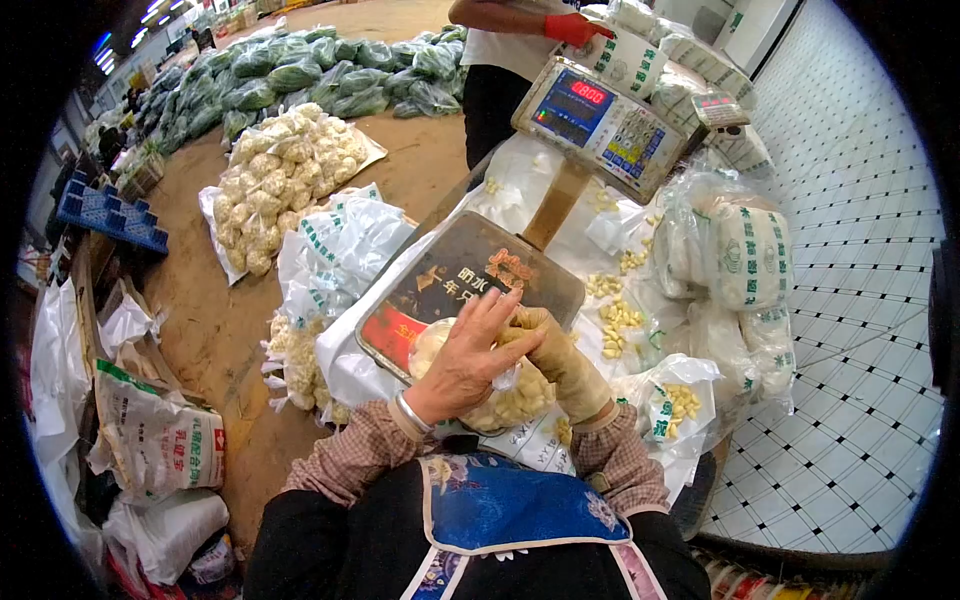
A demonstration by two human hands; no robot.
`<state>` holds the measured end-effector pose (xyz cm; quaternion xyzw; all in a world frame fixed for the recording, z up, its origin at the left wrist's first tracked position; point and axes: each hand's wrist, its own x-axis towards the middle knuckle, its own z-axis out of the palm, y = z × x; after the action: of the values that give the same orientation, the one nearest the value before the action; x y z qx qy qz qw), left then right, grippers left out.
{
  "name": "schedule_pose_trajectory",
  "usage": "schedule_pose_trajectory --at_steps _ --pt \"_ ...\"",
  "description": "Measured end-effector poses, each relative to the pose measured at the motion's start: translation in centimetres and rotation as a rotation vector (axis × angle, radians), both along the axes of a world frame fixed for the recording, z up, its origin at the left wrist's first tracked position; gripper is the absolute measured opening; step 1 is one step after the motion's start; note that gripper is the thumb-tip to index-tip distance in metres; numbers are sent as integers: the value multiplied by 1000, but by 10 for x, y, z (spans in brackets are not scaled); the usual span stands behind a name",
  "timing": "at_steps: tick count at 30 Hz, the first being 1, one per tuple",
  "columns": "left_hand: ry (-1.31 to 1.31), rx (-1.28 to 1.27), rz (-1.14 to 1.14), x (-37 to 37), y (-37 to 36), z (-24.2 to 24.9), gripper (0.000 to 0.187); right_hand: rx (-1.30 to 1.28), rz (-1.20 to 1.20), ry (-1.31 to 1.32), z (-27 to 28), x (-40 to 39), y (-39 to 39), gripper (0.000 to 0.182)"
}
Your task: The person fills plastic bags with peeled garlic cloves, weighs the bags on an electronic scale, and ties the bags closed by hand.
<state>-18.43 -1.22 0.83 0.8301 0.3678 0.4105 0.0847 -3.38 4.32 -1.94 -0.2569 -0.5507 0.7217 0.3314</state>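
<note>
A clear plastic bag of pale peeled cloves [512, 402] rests at the near edge of the scale's dark platform [440, 275]. My left hand [470, 355], bare and with a bracelet at the wrist, lies over the bag's top with its fingers closed around the gathered plastic. On my right hand [560, 365] is a tan glove; its fingers are bent against the same bag top, touching my left fingers. Behind the platform, the scale's display [600, 125] shows red digits. Loose cloves [620, 318] lie on white plastic to the right.
An open bag of cloves [678, 405] and packed bags [750, 255] stand at the right. White plastic bags [345, 245] lie left of the scale. Filled net bags [285, 175] and green bundles [330, 70] sit on the floor. Across the table stands a person with a red glove [575, 29].
</note>
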Motion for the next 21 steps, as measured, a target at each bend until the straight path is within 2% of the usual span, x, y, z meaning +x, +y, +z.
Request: schedule_pose_trajectory --at_steps 1,2,3,5,6,7,9,11,13,15,16,17,18,19,20,21 --pt "21 55 23 0 -1 4 44 18 -32 23 0 -1 1 21" --pt "21 52 25 -1 -4 1 44 -67 -135 137 -6 -5 0 19" --pt "49 -9 -27 -3 -8 -6 39 -69 -133 137 -8 -3 3 19" --pt "120 -181 -172 -12 -20 -32 27 382 -326 -489 -4 4 15 20" --pt "163 -299 -268 -20 -30 -52 25 418 -468 -386 -36 10 23 24" --pt "162 -303 -270 -27 -40 -68 25 466 -603 -286 -67 16 32 27" --pt "-82 -523 -305 -39 -45 -87 10 769 -519 -949 -105 33 45 35" --pt "-143 -557 -312 -37 -43 -87 10 858 -488 -952 -79 29 39 35" --pt "-186 -582 -311 -38 -37 -78 11 549 -578 -777 -51 19 41 35" --pt "-385 -679 -204 -25 -30 -57 12 544 -571 -757 -13 9 30 30" --pt "-328 -461 -156 -18 -22 -54 13 583 -450 -615 17 -3 12 25" --pt "-286 -422 -142 -10 -11 -67 16 612 -320 -466 37 -14 -4 20" --pt "-245 -383 -126 -2 0 -79 20 957 -284 -562 44 -23 -13 16" --pt "-338 -511 -166 -9 0 -75 21 1308 -260 -642 49 -27 -21 11" --pt "-437 -635 -195 -16 -1 -53 23 1000 -280 -455 51 -28 -24 11" --pt "-641 -741 -240 -23 -8 -31 25 689 -286 -287 53 -23 -24 12"
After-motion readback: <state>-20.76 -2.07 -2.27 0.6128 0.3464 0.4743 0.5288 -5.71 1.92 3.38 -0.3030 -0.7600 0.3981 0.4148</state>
